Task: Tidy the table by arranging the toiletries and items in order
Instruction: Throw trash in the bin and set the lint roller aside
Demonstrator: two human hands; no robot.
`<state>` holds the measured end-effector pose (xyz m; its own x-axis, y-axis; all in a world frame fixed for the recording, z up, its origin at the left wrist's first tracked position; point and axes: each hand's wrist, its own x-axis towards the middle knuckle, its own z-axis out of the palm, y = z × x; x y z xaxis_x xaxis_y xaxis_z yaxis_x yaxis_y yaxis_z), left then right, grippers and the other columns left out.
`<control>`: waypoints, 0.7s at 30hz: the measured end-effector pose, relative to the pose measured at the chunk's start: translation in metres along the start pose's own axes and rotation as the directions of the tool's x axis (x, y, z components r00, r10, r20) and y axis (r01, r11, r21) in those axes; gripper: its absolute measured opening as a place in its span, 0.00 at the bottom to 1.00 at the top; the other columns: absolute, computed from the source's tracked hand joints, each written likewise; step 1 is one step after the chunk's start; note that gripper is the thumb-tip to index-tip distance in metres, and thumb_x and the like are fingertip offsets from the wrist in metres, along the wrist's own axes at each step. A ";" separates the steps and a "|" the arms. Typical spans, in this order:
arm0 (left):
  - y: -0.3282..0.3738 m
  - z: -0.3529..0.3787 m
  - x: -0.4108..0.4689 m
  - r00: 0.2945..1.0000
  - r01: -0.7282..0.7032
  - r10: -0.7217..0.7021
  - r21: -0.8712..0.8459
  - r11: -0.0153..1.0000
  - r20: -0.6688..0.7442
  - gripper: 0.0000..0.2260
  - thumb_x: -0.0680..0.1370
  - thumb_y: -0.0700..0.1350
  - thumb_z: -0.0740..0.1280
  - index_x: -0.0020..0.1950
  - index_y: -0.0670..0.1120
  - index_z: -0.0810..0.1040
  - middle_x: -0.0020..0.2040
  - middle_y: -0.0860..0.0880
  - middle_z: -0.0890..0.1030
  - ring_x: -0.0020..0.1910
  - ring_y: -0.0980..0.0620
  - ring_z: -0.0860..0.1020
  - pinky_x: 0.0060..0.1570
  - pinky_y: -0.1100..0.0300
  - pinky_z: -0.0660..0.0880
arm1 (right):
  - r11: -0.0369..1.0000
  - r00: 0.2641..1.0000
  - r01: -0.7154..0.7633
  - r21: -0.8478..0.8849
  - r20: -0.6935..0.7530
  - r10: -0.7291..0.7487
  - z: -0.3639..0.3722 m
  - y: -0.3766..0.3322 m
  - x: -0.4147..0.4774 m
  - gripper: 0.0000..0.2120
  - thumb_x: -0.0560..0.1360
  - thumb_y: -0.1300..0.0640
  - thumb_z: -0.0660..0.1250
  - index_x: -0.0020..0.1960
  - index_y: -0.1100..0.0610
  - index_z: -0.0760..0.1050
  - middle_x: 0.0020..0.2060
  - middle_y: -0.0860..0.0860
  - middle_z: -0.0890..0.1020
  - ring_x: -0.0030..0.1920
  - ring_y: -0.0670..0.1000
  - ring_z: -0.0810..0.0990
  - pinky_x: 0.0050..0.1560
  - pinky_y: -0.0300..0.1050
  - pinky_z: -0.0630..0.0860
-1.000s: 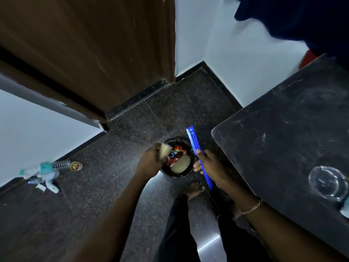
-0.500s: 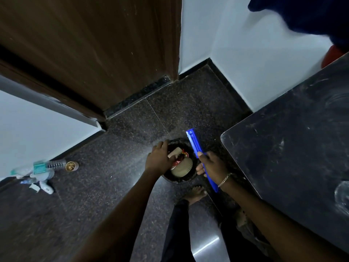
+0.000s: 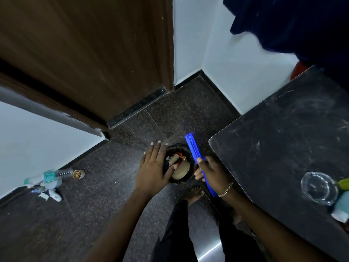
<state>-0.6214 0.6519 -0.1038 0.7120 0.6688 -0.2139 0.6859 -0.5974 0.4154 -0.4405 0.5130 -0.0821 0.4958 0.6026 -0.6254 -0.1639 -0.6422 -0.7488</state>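
Note:
A small black bin [image 3: 189, 152] stands on the floor by the table's corner. It holds a cardboard roll [image 3: 174, 159], a beige paper cup [image 3: 181, 170] and red wrappers. My left hand [image 3: 154, 167] hovers over the bin's left rim with fingers spread and nothing in it. My right hand [image 3: 210, 172] grips a long blue plastic strip [image 3: 194, 151] that points away from me beside the bin's right edge.
The dark table [image 3: 279, 148] fills the right side, with a glass bowl [image 3: 319, 188] and a pale tube near its right edge. Plastic bottles [image 3: 52, 175] and scraps lie by the left wall. A wooden door [image 3: 94, 53] is ahead. My foot [image 3: 194, 193] is below the bin.
My left hand held the cardboard roll over the bin; it has let go, the roll now lies in the bin, and the fingers are spread. The right hand keeps the blue strip.

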 end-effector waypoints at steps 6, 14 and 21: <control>0.050 -0.037 -0.002 0.993 -0.107 0.107 0.007 0.994 -0.049 0.35 0.81 0.69 0.55 0.84 0.56 0.49 0.85 0.52 0.52 0.85 0.50 0.45 0.81 0.44 0.54 | 0.995 0.997 0.054 0.086 -0.058 -0.049 -0.023 -0.021 -0.024 0.10 0.81 0.45 0.60 0.50 0.50 0.74 0.33 0.53 0.84 0.32 0.46 0.83 0.36 0.42 0.76; 0.131 -0.069 0.024 0.951 -0.301 0.303 0.045 0.953 -0.058 0.37 0.80 0.70 0.57 0.84 0.56 0.51 0.85 0.53 0.52 0.85 0.50 0.46 0.80 0.43 0.54 | 0.977 0.964 0.120 0.174 -0.256 -0.073 -0.076 -0.031 -0.058 0.14 0.81 0.43 0.60 0.52 0.53 0.75 0.37 0.56 0.85 0.34 0.50 0.84 0.38 0.46 0.78; 0.217 -0.062 0.047 0.857 -0.513 0.515 0.076 0.855 -0.004 0.37 0.80 0.70 0.56 0.84 0.56 0.51 0.85 0.53 0.53 0.85 0.50 0.47 0.81 0.43 0.55 | 0.937 0.879 0.174 0.301 -0.476 -0.010 -0.140 -0.012 -0.094 0.14 0.80 0.45 0.61 0.51 0.56 0.74 0.34 0.56 0.84 0.30 0.48 0.81 0.34 0.45 0.77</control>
<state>-0.4483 0.5804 0.0310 0.9629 0.2675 0.0346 0.2323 -0.8877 0.3975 -0.3663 0.3974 0.0163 0.8436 0.3111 -0.4377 -0.3244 -0.3544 -0.8770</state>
